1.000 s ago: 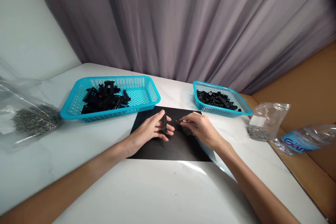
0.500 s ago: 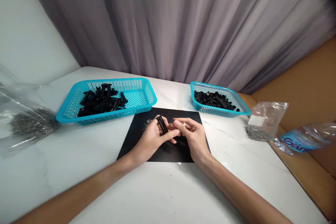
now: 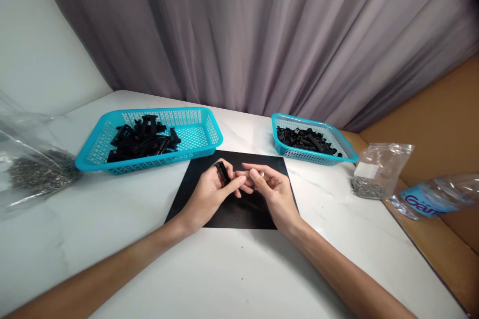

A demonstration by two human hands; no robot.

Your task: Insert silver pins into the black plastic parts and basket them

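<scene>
My left hand (image 3: 213,187) is closed around a glossy black plastic part (image 3: 223,172), narrow and long, tilted over the fingers. Close beside it, my right hand (image 3: 272,183) has its thumb bent toward the fingers; a tiny pale thing (image 3: 262,174) shows at them, too small to name. The fingertips of both hands meet or nearly meet. Both hands are above a black mat (image 3: 243,214) on the white table. The small metal pieces at the mat's left side are now hidden behind my left hand.
A blue basket (image 3: 149,165) at the left and a smaller blue basket (image 3: 314,158) at the right hold black plastic parts. Clear bags of small metal pieces stand at far left (image 3: 45,172) and right (image 3: 368,187). A water bottle (image 3: 430,199) lies at the right edge.
My left hand has turned, tilting the black part, and shifted slightly left. My right hand's fingers have shifted a little. The view has moved slightly.
</scene>
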